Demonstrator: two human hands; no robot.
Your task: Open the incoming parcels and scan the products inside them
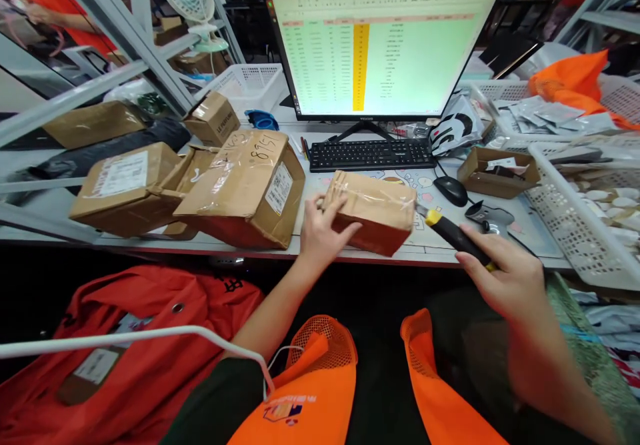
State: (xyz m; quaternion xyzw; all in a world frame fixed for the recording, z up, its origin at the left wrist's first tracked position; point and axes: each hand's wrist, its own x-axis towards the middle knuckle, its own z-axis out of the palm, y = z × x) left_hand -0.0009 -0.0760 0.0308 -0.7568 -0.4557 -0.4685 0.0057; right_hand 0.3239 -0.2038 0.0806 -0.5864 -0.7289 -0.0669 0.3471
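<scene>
A small taped cardboard box (pixel 377 208) sits at the front edge of the desk, below the keyboard. My left hand (pixel 323 231) grips its left end, fingers on top and thumb along the near side. In my right hand (pixel 505 265) is a utility knife (pixel 453 235) with a black and yellow handle. Its blade points left and is at the box's right end; whether it touches the cardboard I cannot tell. Left of my left hand stands a larger cardboard box (pixel 250 191) with handwriting and a label.
A monitor (pixel 385 45) and black keyboard (pixel 370 155) stand behind the small box. A mouse (pixel 451 190), a barcode scanner (pixel 490 215), an open small box (pixel 497 171) and a white basket (pixel 580 231) lie to the right. More boxes (pixel 127 188) sit by the grey shelf frame on the left.
</scene>
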